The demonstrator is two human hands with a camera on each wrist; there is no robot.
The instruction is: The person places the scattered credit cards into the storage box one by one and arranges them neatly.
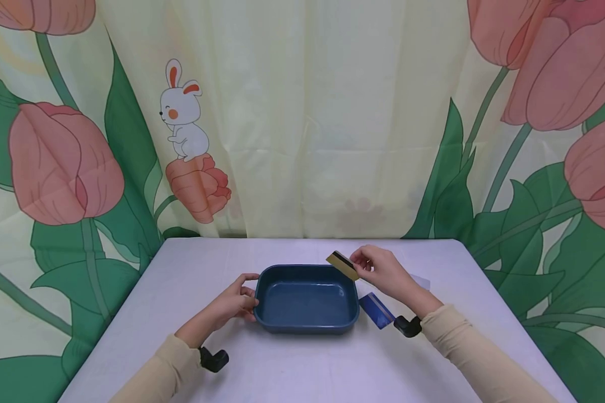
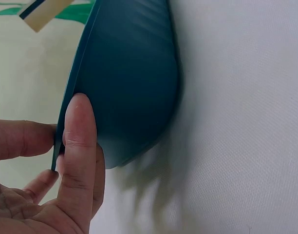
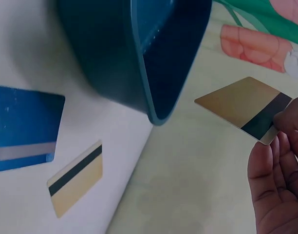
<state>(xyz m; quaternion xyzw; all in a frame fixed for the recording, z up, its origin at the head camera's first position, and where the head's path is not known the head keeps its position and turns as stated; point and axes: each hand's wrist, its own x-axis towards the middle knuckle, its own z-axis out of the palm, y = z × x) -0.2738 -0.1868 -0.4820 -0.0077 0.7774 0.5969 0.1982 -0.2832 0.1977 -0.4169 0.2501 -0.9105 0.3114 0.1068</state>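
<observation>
A dark blue rectangular tub (image 1: 307,327) stands on the table. At its left end my left hand (image 1: 232,302) grips the rim; in the left wrist view, fingers (image 2: 81,146) lie along the tub's outer wall and others are on the rim's far side. My right hand (image 1: 378,270) pinches a gold card (image 1: 341,266) with a black stripe by one end. That card is raised over the tub's back right corner, tilted. Beside the tub's right end lies a blue card (image 1: 377,310) with a pale stripe.
Another gold card (image 3: 81,180) with a black stripe lies on the table near the blue one in the right wrist view. The white-covered table (image 1: 292,369) ends at a curtain (image 1: 307,140) printed with tulips and a rabbit. Black wrist straps show on both arms.
</observation>
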